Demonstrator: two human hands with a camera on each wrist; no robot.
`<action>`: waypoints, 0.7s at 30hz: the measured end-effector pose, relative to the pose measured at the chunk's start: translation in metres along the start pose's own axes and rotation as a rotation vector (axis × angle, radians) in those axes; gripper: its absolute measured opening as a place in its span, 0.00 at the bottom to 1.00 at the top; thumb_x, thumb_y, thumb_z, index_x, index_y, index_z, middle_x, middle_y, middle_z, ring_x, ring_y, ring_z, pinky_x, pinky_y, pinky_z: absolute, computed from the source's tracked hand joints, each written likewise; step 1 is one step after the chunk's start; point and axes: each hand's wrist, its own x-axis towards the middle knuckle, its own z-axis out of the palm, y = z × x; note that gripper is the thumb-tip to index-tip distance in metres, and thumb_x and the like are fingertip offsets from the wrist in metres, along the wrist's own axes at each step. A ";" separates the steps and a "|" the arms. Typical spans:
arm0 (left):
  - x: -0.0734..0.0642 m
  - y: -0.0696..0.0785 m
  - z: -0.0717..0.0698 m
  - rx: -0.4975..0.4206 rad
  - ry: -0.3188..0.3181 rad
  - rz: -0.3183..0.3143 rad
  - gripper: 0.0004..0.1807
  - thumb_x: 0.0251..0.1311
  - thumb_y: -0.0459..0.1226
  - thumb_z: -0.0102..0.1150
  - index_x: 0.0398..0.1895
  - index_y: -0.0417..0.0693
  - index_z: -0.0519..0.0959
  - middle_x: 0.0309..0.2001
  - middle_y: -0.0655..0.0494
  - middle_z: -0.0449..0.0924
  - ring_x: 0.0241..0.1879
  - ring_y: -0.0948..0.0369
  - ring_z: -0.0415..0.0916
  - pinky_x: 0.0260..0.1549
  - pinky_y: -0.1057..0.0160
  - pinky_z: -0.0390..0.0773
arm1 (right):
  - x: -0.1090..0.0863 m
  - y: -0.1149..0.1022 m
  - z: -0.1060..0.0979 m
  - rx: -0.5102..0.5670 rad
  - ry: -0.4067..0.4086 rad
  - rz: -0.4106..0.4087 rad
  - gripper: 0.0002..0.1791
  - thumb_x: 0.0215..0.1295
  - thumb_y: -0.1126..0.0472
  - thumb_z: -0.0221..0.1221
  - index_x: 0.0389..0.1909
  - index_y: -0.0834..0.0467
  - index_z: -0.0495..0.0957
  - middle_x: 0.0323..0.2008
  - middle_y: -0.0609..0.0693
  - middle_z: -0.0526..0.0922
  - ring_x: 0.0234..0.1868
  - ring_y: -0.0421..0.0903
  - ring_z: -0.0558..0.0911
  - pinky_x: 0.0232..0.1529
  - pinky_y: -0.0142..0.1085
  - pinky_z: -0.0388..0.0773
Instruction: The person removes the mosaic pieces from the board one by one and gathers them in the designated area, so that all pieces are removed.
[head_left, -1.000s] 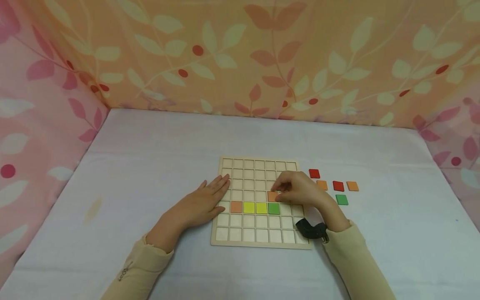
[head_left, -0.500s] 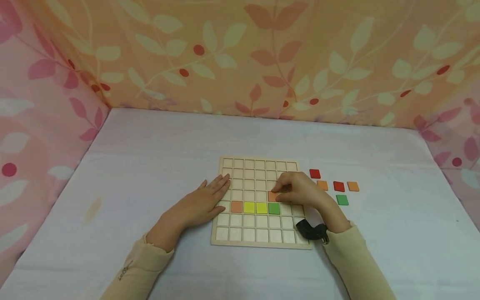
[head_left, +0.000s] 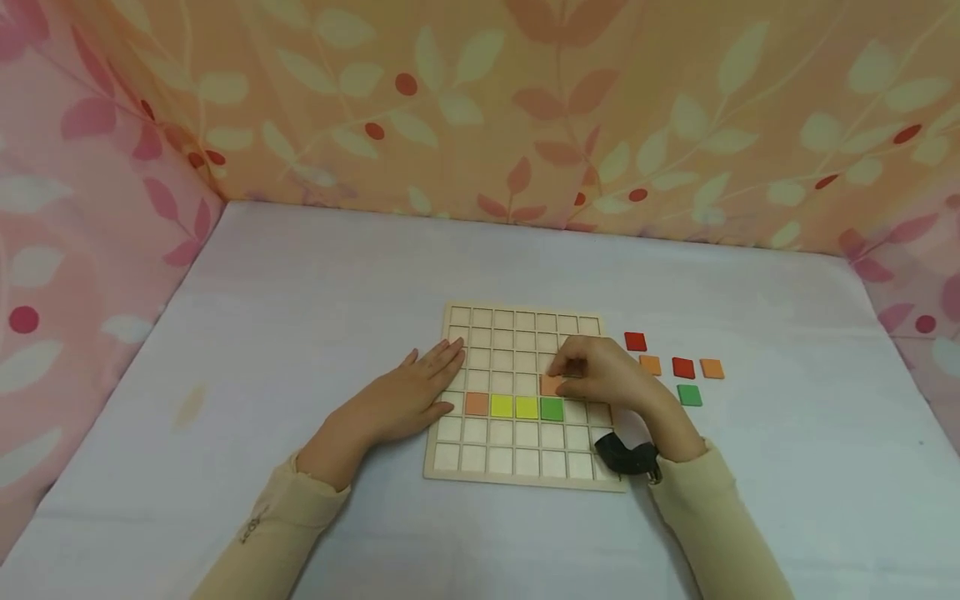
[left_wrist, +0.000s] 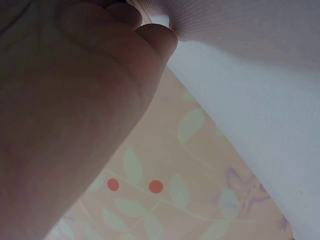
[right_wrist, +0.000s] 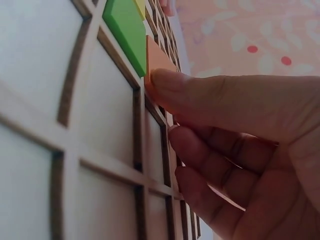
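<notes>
A wooden grid board (head_left: 525, 484) lies on the white cloth. My left hand (head_left: 402, 398) rests flat on its left edge, fingers straight and spread. With curled fingers, my right hand (head_left: 606, 372) pinches an orange tile (head_left: 550, 385) at a cell above the green tile (head_left: 552, 409). In the right wrist view the thumb lies on the orange tile (right_wrist: 157, 60), beside the green tile (right_wrist: 125, 35); part of the orange one is hidden. Along the green tile's row sit two yellow tiles (head_left: 502, 406) and a salmon tile (head_left: 477, 404).
Right of the board lie two red tiles (head_left: 683, 367), two orange tiles (head_left: 712, 368) and a loose green tile (head_left: 689, 395). A black wrist camera (head_left: 624, 455) hangs over the board's lower right corner. Floral fabric (head_left: 465, 108) walls the table's back and sides.
The head view has tilted slightly, so everything sits a little higher or to the right. Both hands keep their places on the board, the right one at the same orange tile.
</notes>
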 end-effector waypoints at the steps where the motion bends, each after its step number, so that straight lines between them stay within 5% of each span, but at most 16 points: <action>1: 0.000 0.000 -0.001 -0.001 0.006 0.003 0.38 0.68 0.42 0.50 0.73 0.38 0.46 0.75 0.48 0.37 0.73 0.53 0.35 0.67 0.45 0.44 | 0.000 -0.001 -0.001 -0.002 0.006 0.005 0.09 0.49 0.69 0.69 0.30 0.54 0.83 0.33 0.43 0.81 0.36 0.42 0.79 0.40 0.38 0.78; 12: 0.001 0.000 0.001 -0.013 -0.011 -0.010 0.38 0.68 0.43 0.50 0.73 0.38 0.46 0.75 0.48 0.37 0.73 0.53 0.35 0.67 0.45 0.44 | 0.001 -0.002 0.000 0.002 0.049 0.014 0.05 0.51 0.65 0.69 0.27 0.52 0.83 0.30 0.41 0.81 0.30 0.41 0.74 0.30 0.33 0.73; 21: 0.003 -0.002 -0.002 -0.010 -0.007 0.003 0.38 0.68 0.42 0.50 0.73 0.38 0.46 0.75 0.48 0.36 0.73 0.53 0.34 0.67 0.44 0.44 | 0.001 -0.002 -0.002 0.056 0.061 0.011 0.06 0.52 0.68 0.68 0.30 0.55 0.86 0.31 0.43 0.84 0.33 0.41 0.78 0.35 0.33 0.77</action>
